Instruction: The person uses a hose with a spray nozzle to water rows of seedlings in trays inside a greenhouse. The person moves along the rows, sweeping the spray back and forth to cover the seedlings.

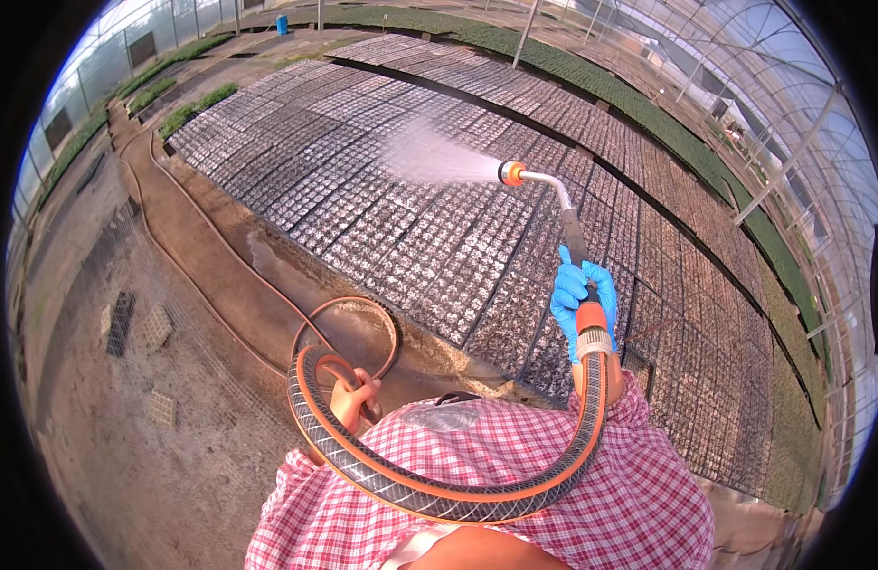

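Observation:
My right hand [582, 296], in a blue disposable glove, is closed around the dark grip of a watering wand [558, 187]. An orange-rimmed spray head [511, 174] tops the bent metal tube and throws a fan of water [439, 157] leftward over the seedling trays [424, 242]. Below the glove, an orange connector [590, 315] joins the wand to a black and orange garden hose [439, 491]. The hose loops across the front of my checked shirt. My bare left hand [357, 399] grips the hose at the lower left, beside the bed's near edge; part of that hand is behind the hose.
More hose [218, 235] runs along the wet dirt path [189, 249] and coils near the bed's edge. Loose cell trays [157, 328] lie on the ground at left. Strips of green seedlings [588, 71] and metal posts [528, 32] stand farther off. A blue bin [281, 25] is at the back.

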A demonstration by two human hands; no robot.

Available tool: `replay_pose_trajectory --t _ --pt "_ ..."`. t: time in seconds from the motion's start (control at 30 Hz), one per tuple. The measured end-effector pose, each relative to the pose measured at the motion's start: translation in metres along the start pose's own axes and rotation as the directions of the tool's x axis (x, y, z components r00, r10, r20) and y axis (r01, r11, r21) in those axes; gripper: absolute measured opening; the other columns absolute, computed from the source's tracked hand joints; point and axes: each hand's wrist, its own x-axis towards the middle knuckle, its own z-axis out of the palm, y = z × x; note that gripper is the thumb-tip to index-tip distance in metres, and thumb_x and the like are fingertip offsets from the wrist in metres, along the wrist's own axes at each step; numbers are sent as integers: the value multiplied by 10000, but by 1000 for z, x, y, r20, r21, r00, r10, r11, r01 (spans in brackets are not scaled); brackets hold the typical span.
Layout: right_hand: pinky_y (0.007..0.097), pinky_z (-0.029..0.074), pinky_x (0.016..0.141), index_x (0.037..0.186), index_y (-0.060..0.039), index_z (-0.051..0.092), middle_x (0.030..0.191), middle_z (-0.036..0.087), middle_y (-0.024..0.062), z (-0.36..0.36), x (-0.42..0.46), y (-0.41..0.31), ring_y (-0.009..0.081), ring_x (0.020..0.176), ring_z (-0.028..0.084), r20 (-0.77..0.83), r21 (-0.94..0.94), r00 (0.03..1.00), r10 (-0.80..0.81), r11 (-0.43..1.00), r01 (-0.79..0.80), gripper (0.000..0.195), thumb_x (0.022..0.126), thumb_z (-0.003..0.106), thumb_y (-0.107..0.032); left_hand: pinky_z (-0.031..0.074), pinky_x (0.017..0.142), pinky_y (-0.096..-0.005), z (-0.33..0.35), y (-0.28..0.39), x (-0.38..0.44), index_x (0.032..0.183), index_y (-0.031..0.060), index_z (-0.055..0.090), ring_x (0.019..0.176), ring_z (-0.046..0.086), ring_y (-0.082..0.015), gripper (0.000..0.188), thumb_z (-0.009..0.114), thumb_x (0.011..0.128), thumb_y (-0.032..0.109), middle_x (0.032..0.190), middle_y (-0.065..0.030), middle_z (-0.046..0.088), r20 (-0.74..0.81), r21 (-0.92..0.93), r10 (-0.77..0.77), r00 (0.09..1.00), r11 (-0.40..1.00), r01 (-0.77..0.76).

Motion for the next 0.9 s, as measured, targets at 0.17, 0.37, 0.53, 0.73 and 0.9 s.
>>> replay_pose_trajectory --t 0.17,0.37,0.53,0.73,0.9 --pt "254 329 488 1231 8 365 664 366 5 -6 1 37 103 552 367 -140 120 985 101 989 -84 412 850 453 -122 325 448 -238 10 11 -7 646 57 460 448 414 -108 172 597 750 54 501 -14 433 35 -7 -20 999 1000 20" --pt "253 324 490 1167 16 413 651 375 -2 4 8 25 101 548 371 -190 65 982 -21 997 33 373 828 476 -128 380 452 -252 11 15 -9 653 46 463 450 470 -131 174 609 746 69 502 -32 457 43 16 10 999 1000 -11" --pt "251 320 492 1113 21 453 639 382 -9 32 -8 -12 100 545 374 -194 -93 940 -279 960 265 343 810 494 -133 347 438 -250 2 13 -7 671 34 444 453 441 -134 130 559 731 24 519 -59 462 18 47 26 999 999 -27" --pt "248 314 493 1066 28 484 630 384 -10 62 -20 -51 105 549 382 -28 -299 831 -555 798 523 323 793 513 -143 329 436 -251 -4 1 3 664 46 449 443 422 -135 143 578 726 55 509 -41 444 -4 27 129 992 991 -129" --pt "259 338 484 1280 10 330 664 353 12 63 -16 -84 105 559 371 309 -304 890 -335 852 427 449 862 438 -112 396 530 -206 -19 -4 5 909 122 462 580 427 -56 165 604 826 112 703 68 445 151 -61 172 973 985 -164"
